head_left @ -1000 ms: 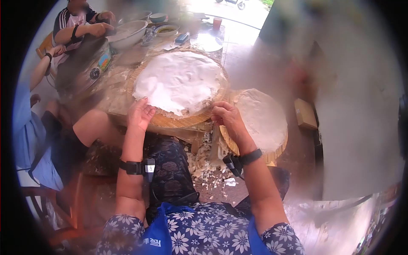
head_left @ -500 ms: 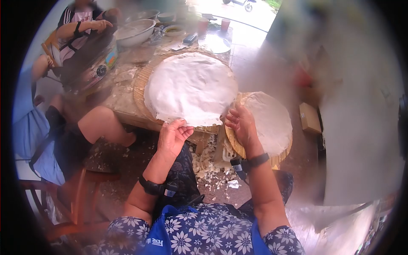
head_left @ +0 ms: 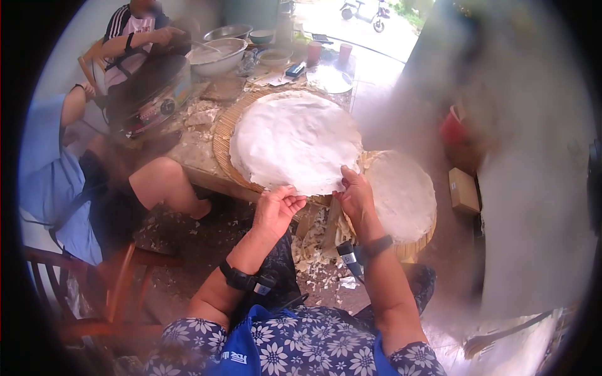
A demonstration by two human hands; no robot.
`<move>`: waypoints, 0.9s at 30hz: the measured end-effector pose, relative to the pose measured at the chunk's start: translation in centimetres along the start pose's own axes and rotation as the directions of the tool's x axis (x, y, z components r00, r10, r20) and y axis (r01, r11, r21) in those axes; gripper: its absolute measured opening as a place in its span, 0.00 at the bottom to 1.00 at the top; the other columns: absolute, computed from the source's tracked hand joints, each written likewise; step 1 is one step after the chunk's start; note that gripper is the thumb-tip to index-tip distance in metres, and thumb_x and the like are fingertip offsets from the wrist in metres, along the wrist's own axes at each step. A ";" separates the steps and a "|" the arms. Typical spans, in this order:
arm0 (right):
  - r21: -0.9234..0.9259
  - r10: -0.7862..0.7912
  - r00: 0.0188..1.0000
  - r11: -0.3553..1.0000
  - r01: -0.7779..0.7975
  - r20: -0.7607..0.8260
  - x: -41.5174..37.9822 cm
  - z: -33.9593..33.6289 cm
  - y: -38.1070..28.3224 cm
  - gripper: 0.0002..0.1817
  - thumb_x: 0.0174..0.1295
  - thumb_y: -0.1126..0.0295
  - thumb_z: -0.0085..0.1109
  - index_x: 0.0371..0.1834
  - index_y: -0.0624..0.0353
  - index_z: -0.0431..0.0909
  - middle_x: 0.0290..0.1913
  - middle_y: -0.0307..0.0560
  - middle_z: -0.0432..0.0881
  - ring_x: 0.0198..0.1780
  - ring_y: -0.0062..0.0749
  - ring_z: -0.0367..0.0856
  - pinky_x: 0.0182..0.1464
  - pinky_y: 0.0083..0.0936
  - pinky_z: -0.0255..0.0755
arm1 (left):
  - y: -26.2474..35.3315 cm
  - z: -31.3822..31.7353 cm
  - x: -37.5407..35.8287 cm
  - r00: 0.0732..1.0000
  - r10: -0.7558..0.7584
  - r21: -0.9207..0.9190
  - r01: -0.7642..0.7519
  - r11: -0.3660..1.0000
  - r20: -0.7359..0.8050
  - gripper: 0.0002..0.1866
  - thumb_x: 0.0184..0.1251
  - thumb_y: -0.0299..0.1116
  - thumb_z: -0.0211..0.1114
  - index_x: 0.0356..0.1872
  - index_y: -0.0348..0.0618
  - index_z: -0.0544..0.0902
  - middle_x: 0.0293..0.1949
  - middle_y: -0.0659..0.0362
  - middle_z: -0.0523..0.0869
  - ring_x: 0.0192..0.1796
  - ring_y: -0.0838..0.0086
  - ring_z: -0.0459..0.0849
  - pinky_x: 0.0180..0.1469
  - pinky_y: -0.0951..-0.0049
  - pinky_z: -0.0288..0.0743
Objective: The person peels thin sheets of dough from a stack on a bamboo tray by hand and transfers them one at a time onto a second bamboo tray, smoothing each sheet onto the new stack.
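A large round white sheet (head_left: 295, 141) lies on a round woven straw mat (head_left: 224, 141) at the table's near edge. My left hand (head_left: 278, 208) pinches the sheet's near edge with closed fingers. At the near right edge, my right hand (head_left: 356, 193) has thumb and fingers closed on the rim of the same sheet. A second round pale sheet (head_left: 401, 197) rests on another straw mat (head_left: 415, 249), lower and to the right, beside my right wrist.
Bowls (head_left: 216, 57), red cups (head_left: 345, 52) and a dark small box (head_left: 295, 69) stand at the table's back. A co-worker (head_left: 135, 37) sits behind a round griddle (head_left: 147, 81); another person's knee (head_left: 164, 182) is at left. A cardboard box (head_left: 464, 190) is right.
My right hand has closed on the sheet's edge, where it was apart with loose fingers before. The view has shifted, so the scene appears lower and further right.
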State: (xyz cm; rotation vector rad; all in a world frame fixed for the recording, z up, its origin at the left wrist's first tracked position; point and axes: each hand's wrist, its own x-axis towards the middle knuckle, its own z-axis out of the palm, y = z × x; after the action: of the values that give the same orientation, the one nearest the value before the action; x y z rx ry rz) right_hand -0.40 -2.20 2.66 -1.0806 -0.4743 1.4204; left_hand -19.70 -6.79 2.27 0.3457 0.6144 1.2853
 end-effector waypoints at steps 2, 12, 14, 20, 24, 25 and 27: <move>-0.038 -0.080 0.995 0.996 0.082 0.058 0.8 0.0 0.1 0.10 0.59 0.70 0.59 0.41 0.54 0.69 0.32 0.36 0.76 0.27 0.22 0.74 0.29 0.31 0.73 | -0.4 -0.6 0.2 0.999 -0.034 0.027 0.033 0.999 0.020 0.06 0.61 0.26 0.60 0.38 0.38 0.78 0.35 0.56 0.83 0.37 0.67 0.84 0.45 0.65 0.79; -0.030 -0.204 0.978 0.978 0.206 0.045 1.0 -3.0 -4.6 0.16 0.58 0.79 0.54 0.51 0.58 0.72 0.40 0.39 0.80 0.37 0.27 0.82 0.37 0.29 0.79 | 1.0 -2.4 1.6 0.991 0.108 -0.191 -0.121 0.974 -0.077 0.16 0.62 0.27 0.60 0.52 0.48 0.72 0.48 0.59 0.77 0.52 0.65 0.77 0.53 0.56 0.73; -0.045 -0.226 0.973 0.973 0.228 0.057 1.3 -4.1 -5.4 0.17 0.58 0.79 0.54 0.51 0.59 0.72 0.41 0.40 0.80 0.38 0.28 0.82 0.37 0.27 0.79 | 1.1 -3.1 2.4 0.990 0.119 -0.186 -0.132 0.974 -0.079 0.16 0.63 0.27 0.59 0.52 0.48 0.71 0.48 0.59 0.77 0.52 0.65 0.77 0.53 0.56 0.73; -0.177 -0.335 0.936 0.920 0.350 0.112 2.7 -8.2 -8.7 0.17 0.57 0.79 0.53 0.52 0.61 0.72 0.41 0.41 0.81 0.38 0.26 0.81 0.39 0.23 0.77 | -0.6 0.2 3.0 0.998 0.060 -0.011 -0.060 0.998 -0.025 0.17 0.62 0.24 0.59 0.51 0.48 0.70 0.48 0.58 0.77 0.51 0.66 0.78 0.52 0.56 0.75; -0.417 -0.511 0.852 0.754 0.508 0.114 0.5 -10.9 -12.8 0.17 0.56 0.79 0.54 0.51 0.63 0.73 0.41 0.41 0.81 0.38 0.23 0.80 0.39 0.20 0.75 | -4.8 3.4 4.6 1.000 0.026 0.065 -0.027 0.998 0.008 0.17 0.61 0.23 0.59 0.51 0.48 0.70 0.48 0.58 0.78 0.49 0.67 0.79 0.49 0.56 0.76; -0.449 -0.522 0.846 0.734 0.509 0.107 0.5 -12.3 -13.8 0.17 0.56 0.79 0.54 0.51 0.63 0.73 0.41 0.41 0.81 0.38 0.23 0.80 0.39 0.20 0.75 | -5.9 4.7 4.8 0.999 0.004 0.077 -0.001 0.997 -0.037 0.17 0.60 0.23 0.60 0.50 0.48 0.71 0.47 0.59 0.78 0.47 0.68 0.79 0.46 0.59 0.76; -0.458 -0.537 0.838 0.725 0.515 0.092 0.6 -15.5 -15.4 0.18 0.56 0.79 0.53 0.52 0.63 0.73 0.42 0.41 0.81 0.38 0.23 0.80 0.39 0.20 0.75 | -8.6 6.4 5.5 0.999 -0.052 0.105 0.050 0.993 0.012 0.17 0.59 0.23 0.61 0.49 0.48 0.72 0.46 0.60 0.79 0.47 0.69 0.79 0.44 0.61 0.76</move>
State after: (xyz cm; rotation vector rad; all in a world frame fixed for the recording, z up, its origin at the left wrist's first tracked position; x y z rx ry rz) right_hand 20.82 -3.58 7.57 -1.2249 -1.0433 0.7763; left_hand -8.23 -3.11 1.19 0.4234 0.6756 1.2033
